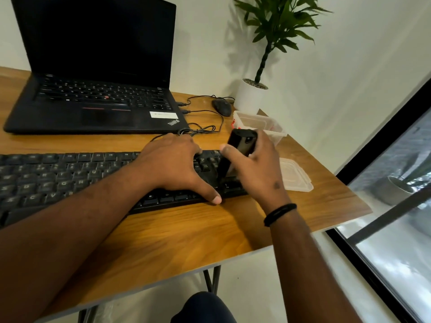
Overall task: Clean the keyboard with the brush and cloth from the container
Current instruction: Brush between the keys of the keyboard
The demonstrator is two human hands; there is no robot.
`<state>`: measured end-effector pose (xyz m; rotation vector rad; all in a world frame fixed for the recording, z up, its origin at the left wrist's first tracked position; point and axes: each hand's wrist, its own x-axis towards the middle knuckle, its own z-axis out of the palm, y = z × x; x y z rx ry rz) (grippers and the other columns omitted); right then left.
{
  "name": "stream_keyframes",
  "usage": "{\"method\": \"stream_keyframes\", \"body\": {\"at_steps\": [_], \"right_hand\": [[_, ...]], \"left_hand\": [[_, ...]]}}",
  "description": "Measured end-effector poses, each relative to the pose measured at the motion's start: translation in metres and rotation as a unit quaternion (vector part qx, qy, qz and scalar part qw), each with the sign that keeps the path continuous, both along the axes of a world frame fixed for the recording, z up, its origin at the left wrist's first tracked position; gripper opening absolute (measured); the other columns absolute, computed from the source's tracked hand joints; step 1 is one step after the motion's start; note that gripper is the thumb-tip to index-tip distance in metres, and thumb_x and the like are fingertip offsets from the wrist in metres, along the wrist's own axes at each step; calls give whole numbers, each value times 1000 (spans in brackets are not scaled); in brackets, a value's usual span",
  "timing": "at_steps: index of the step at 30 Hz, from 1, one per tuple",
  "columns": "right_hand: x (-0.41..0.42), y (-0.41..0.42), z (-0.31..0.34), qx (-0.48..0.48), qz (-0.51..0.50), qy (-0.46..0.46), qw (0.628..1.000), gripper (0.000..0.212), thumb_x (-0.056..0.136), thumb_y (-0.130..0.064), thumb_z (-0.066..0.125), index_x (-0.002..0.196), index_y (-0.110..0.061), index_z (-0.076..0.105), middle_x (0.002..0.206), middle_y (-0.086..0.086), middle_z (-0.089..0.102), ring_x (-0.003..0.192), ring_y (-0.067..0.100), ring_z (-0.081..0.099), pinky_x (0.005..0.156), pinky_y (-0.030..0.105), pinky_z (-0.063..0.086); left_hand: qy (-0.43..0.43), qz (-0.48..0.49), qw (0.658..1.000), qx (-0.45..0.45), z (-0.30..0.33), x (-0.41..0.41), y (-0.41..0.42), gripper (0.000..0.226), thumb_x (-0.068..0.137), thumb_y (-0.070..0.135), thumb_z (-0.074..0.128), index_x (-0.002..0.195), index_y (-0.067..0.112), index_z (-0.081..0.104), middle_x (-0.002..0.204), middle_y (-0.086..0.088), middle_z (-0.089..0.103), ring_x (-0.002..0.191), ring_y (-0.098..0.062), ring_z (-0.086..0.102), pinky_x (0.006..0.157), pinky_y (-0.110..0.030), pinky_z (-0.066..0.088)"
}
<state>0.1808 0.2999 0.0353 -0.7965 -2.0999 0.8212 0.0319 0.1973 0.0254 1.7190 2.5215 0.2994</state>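
A black keyboard [58,176] lies across the wooden desk in front of me. My right hand [256,169] grips a black brush [238,145] upright, its lower end down on the keys at the keyboard's right end. My left hand [177,164] rests flat on the keyboard beside it, fingers spread and thumb at the front edge. The clear plastic container [263,123] stands open behind my right hand, with something red at its left side. Its lid [295,174] lies on the desk to the right. No cloth shows.
A black laptop [93,66] stands open at the back left. A wired mouse [221,107] and loose cables lie behind the keyboard. A potted plant [251,96] stands in the back corner. The desk's right edge [349,190] runs close to a glass window.
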Motion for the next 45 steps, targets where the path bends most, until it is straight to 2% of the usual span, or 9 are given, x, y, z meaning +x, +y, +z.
{"method": "stream_keyframes", "body": {"at_steps": [3, 7, 11, 16, 19, 29, 34, 40, 45], "right_hand": [[-3, 0, -1, -55, 13, 36, 998, 35, 84, -32, 75, 110, -18, 57, 87, -13, 59, 77, 0, 60, 59, 9, 45], [0, 9, 9, 88, -74, -84, 990, 44, 86, -38, 71, 118, -18, 49, 90, -15, 54, 82, 6, 56, 64, 15, 46], [-8, 10, 11, -30, 49, -43, 997, 31, 83, -35, 76, 103, -24, 56, 87, -13, 60, 79, 3, 60, 60, 15, 47], [-11, 20, 13, 107, -64, -138, 982, 40, 84, -41, 70, 112, -18, 52, 88, -11, 56, 84, 13, 57, 69, 27, 48], [-15, 15, 12, 15, 23, -89, 996, 37, 82, -42, 74, 107, -20, 57, 92, -10, 61, 88, 10, 61, 71, 27, 53], [-28, 7, 12, 153, -37, -131, 979, 45, 83, -43, 71, 114, -15, 54, 95, -4, 63, 85, 15, 60, 70, 29, 52], [-26, 14, 10, 23, 14, -70, 997, 34, 82, -40, 76, 102, -21, 58, 89, -8, 63, 81, 9, 62, 61, 18, 46], [-27, 12, 6, 37, 20, -57, 997, 36, 82, -39, 77, 103, -17, 58, 86, -9, 62, 76, 5, 60, 57, 9, 40], [-32, 16, 8, 109, -61, -104, 987, 45, 84, -41, 72, 115, -13, 54, 98, -3, 63, 87, 13, 59, 62, 17, 44]], "left_hand": [[2, -1, 1000, 0, 1, 0, 0, 136, 26, 107, 47, 138, 31, 54, 135, 11, 52, 121, -19, 47, 87, -38, 47], [-2, -1, 1000, 1, 2, 0, 0, 127, 27, 107, 49, 129, 33, 58, 127, 12, 53, 114, -17, 48, 86, -37, 48], [-3, 3, 1000, 1, 1, 1, -1, 140, 28, 106, 51, 144, 29, 49, 140, 11, 50, 126, -19, 46, 91, -40, 48], [2, -8, 1000, 1, 3, 0, -1, 129, 28, 107, 49, 134, 33, 57, 129, 12, 53, 117, -17, 48, 89, -38, 49], [4, -5, 1000, -6, 2, 1, -1, 137, 32, 105, 52, 146, 29, 48, 142, 11, 49, 128, -19, 45, 92, -39, 48], [6, -5, 1000, 11, 0, 0, 0, 127, 30, 106, 51, 131, 29, 58, 125, 12, 55, 115, -17, 49, 84, -37, 49], [12, -7, 1000, 5, 0, -1, -1, 130, 33, 105, 52, 137, 28, 55, 134, 11, 52, 121, -18, 47, 86, -38, 49], [3, -4, 1000, 9, 0, 0, -1, 128, 32, 104, 54, 135, 29, 55, 134, 11, 53, 121, -17, 47, 89, -39, 49], [1, -6, 1000, 10, 0, -1, 0, 126, 31, 105, 53, 133, 32, 57, 131, 14, 52, 119, -17, 47, 84, -37, 46]]}}
